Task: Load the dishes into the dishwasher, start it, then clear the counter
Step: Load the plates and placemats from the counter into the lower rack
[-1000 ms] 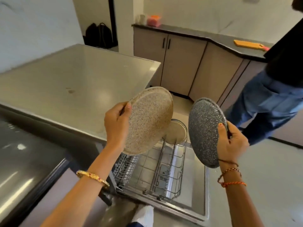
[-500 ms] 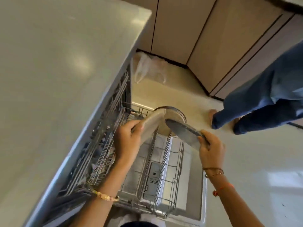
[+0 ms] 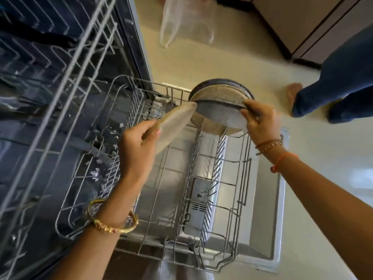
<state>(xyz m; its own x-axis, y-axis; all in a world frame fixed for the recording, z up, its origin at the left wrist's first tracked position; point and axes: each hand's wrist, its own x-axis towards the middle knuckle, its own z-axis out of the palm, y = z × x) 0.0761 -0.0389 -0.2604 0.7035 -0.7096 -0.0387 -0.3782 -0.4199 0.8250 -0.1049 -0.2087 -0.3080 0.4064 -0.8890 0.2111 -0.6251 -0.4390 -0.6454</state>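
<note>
The right hand (image 3: 260, 123) is pinching the rim of the grey plate (image 3: 220, 114) and tipping it on edge, easing it down among the tines at the far end of the lower rack (image 3: 232, 178), at about twelve o'clock from the rack's middle. It is going in just beside a beige plate (image 3: 214, 93) already standing there, with a darker rim showing behind that, so the plates are sitting edge-up and in a row, probably to leave room between them for water. The left hand (image 3: 137, 152), its grip closed round the near edge of the speckled beige plate (image 3: 173, 126), is holding that one tilted at about ten o'clock from the grey plate, clear of the tines and apparently waiting its turn. The upper rack (image 3: 66, 77) is standing pulled out at nine o'clock. A clear plastic bag (image 3: 181, 21) is lying on the floor at twelve o'clock, and another person's legs (image 3: 343, 77) are standing at two o'clock.
</note>
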